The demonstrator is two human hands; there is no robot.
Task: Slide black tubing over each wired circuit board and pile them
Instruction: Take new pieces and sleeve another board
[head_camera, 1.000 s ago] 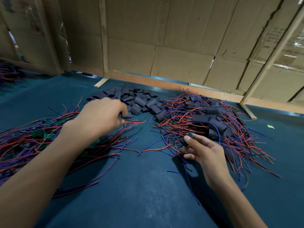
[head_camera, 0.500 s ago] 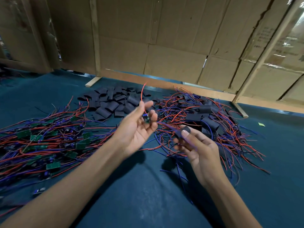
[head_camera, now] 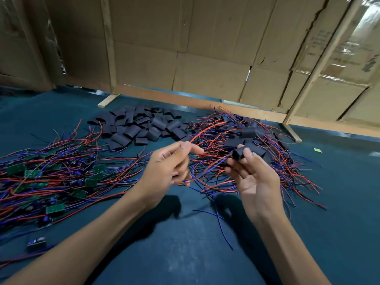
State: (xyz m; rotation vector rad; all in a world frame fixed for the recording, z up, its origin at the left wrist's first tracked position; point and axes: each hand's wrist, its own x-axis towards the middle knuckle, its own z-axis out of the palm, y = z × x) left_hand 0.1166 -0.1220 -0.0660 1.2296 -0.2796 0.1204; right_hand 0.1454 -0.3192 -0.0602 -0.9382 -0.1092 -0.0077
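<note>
1. Centrally, the left hand (head_camera: 167,167) is curled around a wired circuit board's leads; its red wire (head_camera: 205,130) arcs up toward one o'clock, and the board itself is hidden in the fingers.
2. Just beside it, at three o'clock, the right hand (head_camera: 253,177) pinches a short black tube (head_camera: 238,154) between thumb and fingertips, its open end facing the left hand.
3. A pile of bare boards with wires (head_camera: 51,173) lies at nine o'clock on the blue counter (head_camera: 185,254).
4. Loose black tubing pieces (head_camera: 139,126) sit at eleven o'clock.
5. The sleeved pile (head_camera: 253,136) spreads at two o'clock, behind the right hand.
</note>
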